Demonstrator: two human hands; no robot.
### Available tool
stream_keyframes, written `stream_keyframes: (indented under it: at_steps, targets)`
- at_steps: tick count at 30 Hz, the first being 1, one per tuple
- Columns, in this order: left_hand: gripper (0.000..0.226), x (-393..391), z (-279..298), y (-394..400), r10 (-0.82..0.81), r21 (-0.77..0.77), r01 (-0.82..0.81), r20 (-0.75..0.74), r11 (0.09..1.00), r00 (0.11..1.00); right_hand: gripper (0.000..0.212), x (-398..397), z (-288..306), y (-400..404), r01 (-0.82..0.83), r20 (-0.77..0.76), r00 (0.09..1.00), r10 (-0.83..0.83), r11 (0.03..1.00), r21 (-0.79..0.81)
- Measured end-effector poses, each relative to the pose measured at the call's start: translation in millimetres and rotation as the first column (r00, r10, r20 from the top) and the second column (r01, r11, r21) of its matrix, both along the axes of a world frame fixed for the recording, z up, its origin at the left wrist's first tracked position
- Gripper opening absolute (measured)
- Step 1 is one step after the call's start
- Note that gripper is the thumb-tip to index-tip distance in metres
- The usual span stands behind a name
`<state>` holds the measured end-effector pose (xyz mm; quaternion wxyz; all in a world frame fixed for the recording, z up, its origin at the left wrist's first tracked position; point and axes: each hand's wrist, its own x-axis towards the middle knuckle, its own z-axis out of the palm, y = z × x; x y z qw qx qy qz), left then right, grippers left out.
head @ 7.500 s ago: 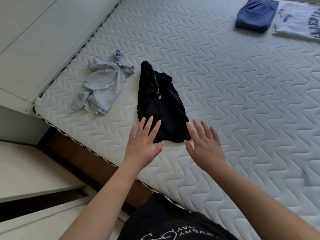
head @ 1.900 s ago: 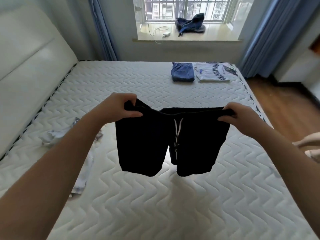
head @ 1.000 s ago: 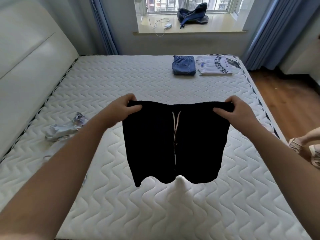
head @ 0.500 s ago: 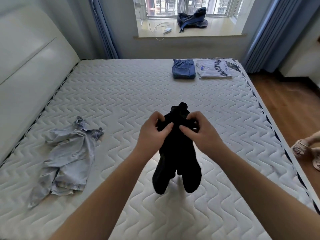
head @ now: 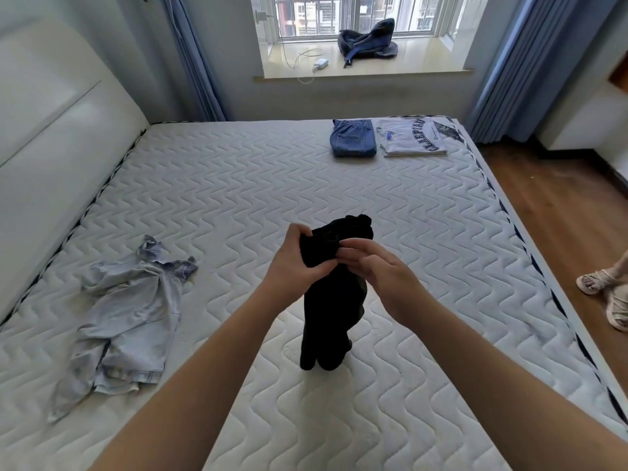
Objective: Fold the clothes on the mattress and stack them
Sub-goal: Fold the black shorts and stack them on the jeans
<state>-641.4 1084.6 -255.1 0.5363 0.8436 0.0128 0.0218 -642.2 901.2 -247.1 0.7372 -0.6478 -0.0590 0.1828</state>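
Observation:
The black shorts (head: pixel 331 307) hang folded in half lengthwise above the white quilted mattress (head: pixel 424 232), their legs dangling close to its surface. My left hand (head: pixel 294 263) grips the bunched waistband from the left. My right hand (head: pixel 377 270) pinches the same waistband from the right, the two hands almost touching. A crumpled light blue shirt (head: pixel 125 317) lies unfolded on the mattress to the left. Folded blue jeans (head: pixel 353 139) and a folded grey lettered T-shirt (head: pixel 413 137) lie side by side at the far end.
A padded white headboard (head: pixel 51 137) runs along the left side. The mattress edge drops to a wooden floor (head: pixel 560 205) on the right, where another person's sandalled feet (head: pixel 608 290) stand. A dark bag (head: pixel 368 40) and a charger sit on the windowsill.
I picked the shorts up and held them spread by the waistband, then brought both hands together, folding them in half. In the last half second the hands lowered slightly, still holding.

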Motion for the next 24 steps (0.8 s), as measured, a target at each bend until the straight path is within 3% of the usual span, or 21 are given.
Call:
stream_keyframes:
  at_steps: [2, 5, 7, 9, 11, 13, 15, 19, 22, 24]
  targets:
    - [0.040, 2.7, 1.1, 2.5, -0.015, 0.058, 0.014, 0.008, 0.998, 1.000, 0.041, 2.8, -6.4, -8.6, 0.031, 0.028, 0.999, -0.029, 0.998, -0.050]
    - [0.034, 4.4, 6.7, 7.1, -0.039, 0.107, 0.040, -0.008, 0.993, 0.999, 0.029, 9.8, -28.1, -25.1, 0.264, 0.160, 0.960, -0.229, 0.930, -0.254]
    - [0.032, 4.7, 11.6, 9.6, -0.071, 0.071, 0.071, -0.014, 0.995, 0.997, 0.057, 13.1, -43.8, -36.3, 0.215, 0.141, 0.974, -0.175, 0.913, -0.347]
    - [0.029, 4.3, 16.9, 12.6, -0.140, -0.006, 0.140, -0.029, 0.990, 0.990, 0.069, 17.7, -56.0, -43.4, 0.063, 0.061, 0.997, -0.045, 0.942, -0.329]
    - [0.029, 3.3, 20.9, 17.1, -0.235, -0.089, 0.231, -0.042, 0.969, 0.971, 0.053, 24.1, -59.7, -44.7, -0.012, 0.018, 1.000, 0.017, 0.965, -0.263]
    - [0.030, 2.0, 24.4, 22.8, -0.292, -0.133, 0.282, -0.055, 0.950, 0.955, 0.042, 27.9, -57.6, -42.7, 0.015, 0.023, 1.000, -0.010, 0.977, -0.210]
    - [0.031, 1.2, 27.8, 30.9, -0.290, -0.117, 0.282, -0.061, 0.952, 0.955, 0.047, 29.5, -53.4, -40.7, 0.085, 0.040, 0.996, -0.079, 0.981, -0.173]
    - [0.056, 1.2, 34.8, 49.9, -0.326, 0.147, 0.336, -0.089, 0.930, 0.941, 0.047, 27.6, -40.9, -33.2, 0.154, 0.185, 0.977, -0.104, 0.947, -0.281]
    - [0.090, 3.9, 37.7, 58.2, -0.426, 0.317, 0.472, -0.207, 0.823, 0.881, 0.045, 25.2, -29.4, -24.6, 0.174, 0.255, 0.963, -0.084, 0.919, -0.354]
    - [0.095, 8.7, 41.0, 55.7, -0.425, 0.477, 0.506, -0.275, 0.719, 0.862, 0.041, 24.0, -23.4, -21.4, 0.168, 0.280, 0.958, -0.063, 0.913, -0.371]
